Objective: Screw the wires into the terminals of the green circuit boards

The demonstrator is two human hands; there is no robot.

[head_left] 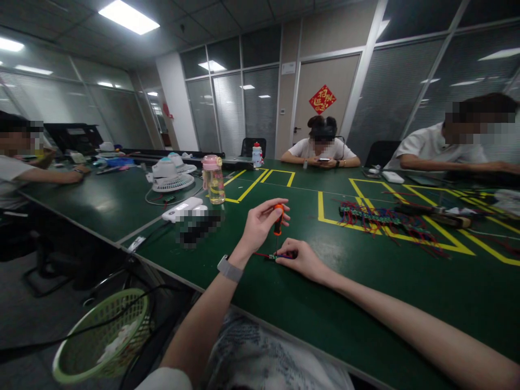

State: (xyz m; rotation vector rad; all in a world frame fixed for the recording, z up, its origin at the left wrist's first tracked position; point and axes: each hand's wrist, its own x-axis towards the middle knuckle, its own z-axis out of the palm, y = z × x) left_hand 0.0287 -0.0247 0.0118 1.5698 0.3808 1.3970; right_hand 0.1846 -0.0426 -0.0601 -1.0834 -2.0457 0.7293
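Observation:
My left hand point(260, 222) is closed around a small orange-handled screwdriver point(278, 218), held upright with its tip pointing down. Directly below the tip, my right hand point(303, 257) pinches a small connector part with red and blue wires point(273, 255) and presses it flat on the green table point(365, 292). A grey watch sits on my left wrist point(229, 268).
A pile of wired connectors point(382, 219) lies inside yellow floor-tape boxes to the right. A water bottle point(213, 179), white fans point(173, 176) and a power bank point(182, 209) stand to the left. A green basket point(101, 336) sits below the table edge. Other people sit around the table.

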